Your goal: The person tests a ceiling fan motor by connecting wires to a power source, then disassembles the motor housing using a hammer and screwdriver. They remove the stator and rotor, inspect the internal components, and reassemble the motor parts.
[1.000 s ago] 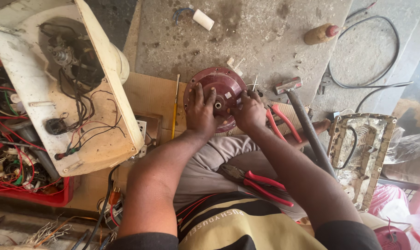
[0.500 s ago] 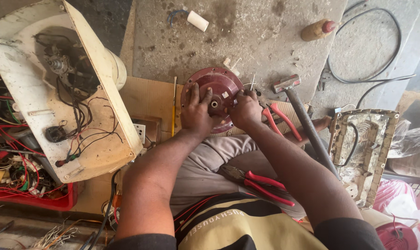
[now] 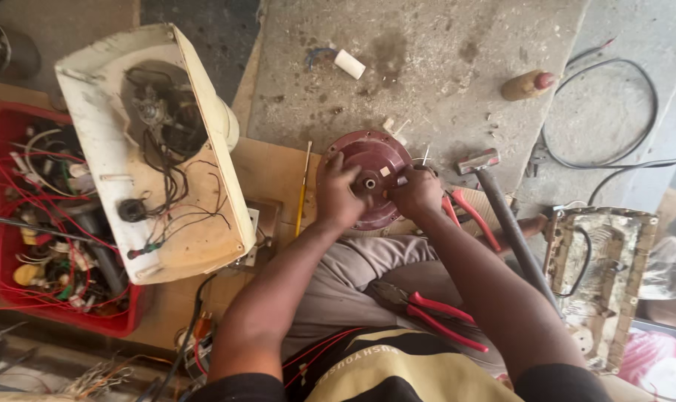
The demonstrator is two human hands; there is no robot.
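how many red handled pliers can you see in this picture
2. One pair of red-handled pliers lies on the person's lap. Another red-handled tool, probably pliers, sits just beyond the right hand, its head hidden. More could be buried in the red crate.

- A dark maroon round motor cover [image 3: 367, 173] is seen.
- Red handles are borne by the pliers [image 3: 435, 313].
- A cream housing [image 3: 204, 216] (stained, with black wires) is shown.
- A red crate [image 3: 99, 321] is filled with red, white and yellow wires.
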